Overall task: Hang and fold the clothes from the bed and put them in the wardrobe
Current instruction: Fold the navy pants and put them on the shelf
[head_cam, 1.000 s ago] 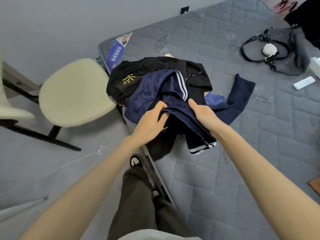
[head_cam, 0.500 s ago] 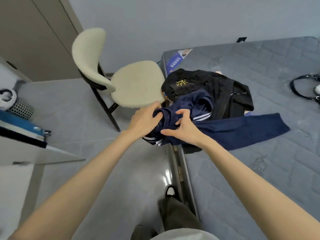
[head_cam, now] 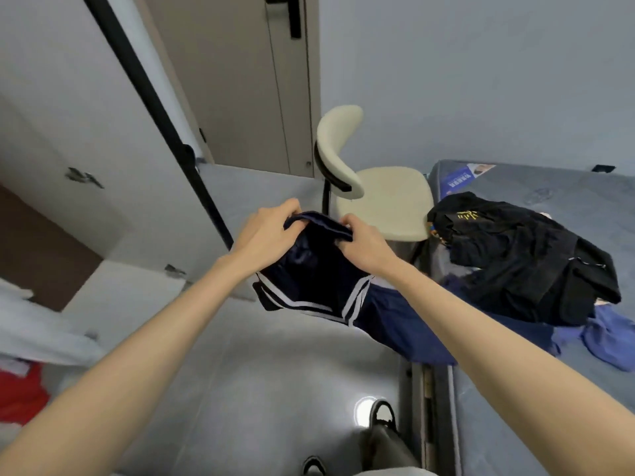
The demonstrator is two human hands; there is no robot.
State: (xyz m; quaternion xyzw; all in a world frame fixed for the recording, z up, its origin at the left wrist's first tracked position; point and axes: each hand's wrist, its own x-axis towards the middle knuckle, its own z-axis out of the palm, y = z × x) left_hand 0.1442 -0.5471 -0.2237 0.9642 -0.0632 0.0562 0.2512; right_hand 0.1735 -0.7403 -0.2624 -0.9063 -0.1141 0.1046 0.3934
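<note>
Perhaps 3 garments (head_cam: 309,269), 2 hands (head_cam: 264,235)

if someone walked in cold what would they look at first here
The left hand and right hand grip a navy garment with white stripes, held up mid-frame. Right of it a black clothes heap lies on the grey bed, and a cream chair stands behind the hands.

Nothing can be read with certainty: the blue label (head_cam: 459,179) at the corner of the bed (head_cam: 567,190) carries white characters too blurred to make out, and the yellow print (head_cam: 468,215) on the black garment (head_cam: 515,259) is illegible.
</note>
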